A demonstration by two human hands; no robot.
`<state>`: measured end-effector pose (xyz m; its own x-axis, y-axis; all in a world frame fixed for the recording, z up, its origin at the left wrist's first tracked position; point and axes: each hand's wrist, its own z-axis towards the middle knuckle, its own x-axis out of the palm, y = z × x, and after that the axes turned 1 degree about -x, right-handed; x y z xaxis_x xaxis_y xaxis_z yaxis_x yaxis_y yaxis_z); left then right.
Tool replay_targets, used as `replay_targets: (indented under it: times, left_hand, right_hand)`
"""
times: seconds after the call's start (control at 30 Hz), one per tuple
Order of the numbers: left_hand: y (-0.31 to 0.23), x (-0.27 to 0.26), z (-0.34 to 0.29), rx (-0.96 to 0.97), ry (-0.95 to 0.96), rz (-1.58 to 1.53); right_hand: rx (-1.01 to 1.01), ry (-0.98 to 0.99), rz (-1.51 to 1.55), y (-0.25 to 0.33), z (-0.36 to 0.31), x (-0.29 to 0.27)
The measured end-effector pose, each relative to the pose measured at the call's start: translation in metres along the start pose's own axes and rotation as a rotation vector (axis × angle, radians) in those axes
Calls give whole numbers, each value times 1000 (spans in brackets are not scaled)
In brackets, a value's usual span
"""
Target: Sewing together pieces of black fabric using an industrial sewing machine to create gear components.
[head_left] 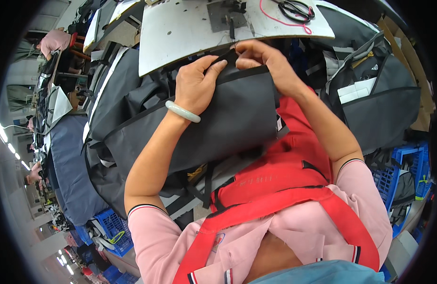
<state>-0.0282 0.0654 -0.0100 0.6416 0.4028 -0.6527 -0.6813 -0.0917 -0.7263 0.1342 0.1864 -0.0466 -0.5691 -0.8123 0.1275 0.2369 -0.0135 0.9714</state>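
A dark grey fabric piece with black-bound edges (228,113) hangs in front of me, just below the near edge of a white table. My left hand (197,81), with a pale bangle at its wrist, pinches the bound edge between thumb and fingers. To its right, my right hand (268,64) is curled with the fingertips closed on the top end of the same piece, close to the table edge. Whether a thread lies between those fingertips is too small to tell. The cloth hides part of the left hand's fingers.
On the white table (180,35) lie a black-handled tool (296,10) and a pink cord (287,22). Dark fabric bundles (384,109) are heaped right and left. Blue crates (115,232) stand lower left and right. Another person (56,41) sits far left.
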Motion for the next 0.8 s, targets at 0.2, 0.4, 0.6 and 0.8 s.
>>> replay_targets:
  times: [0.2, 0.4, 0.6, 0.8]
  left_hand:
    - [-31, -29, 66, 292, -116, 141]
    - [-24, -20, 108, 242, -20, 108]
    - [4, -6, 130, 178, 16, 7]
    - [19, -2, 152, 51, 47, 4]
  right_hand:
    - [-205, -37, -191, 51, 61, -24]
    - [-149, -29, -198, 51, 100, -45]
    - [-92, -15, -385, 28, 122, -57]
    - [-65, 25, -287, 13, 143, -64]
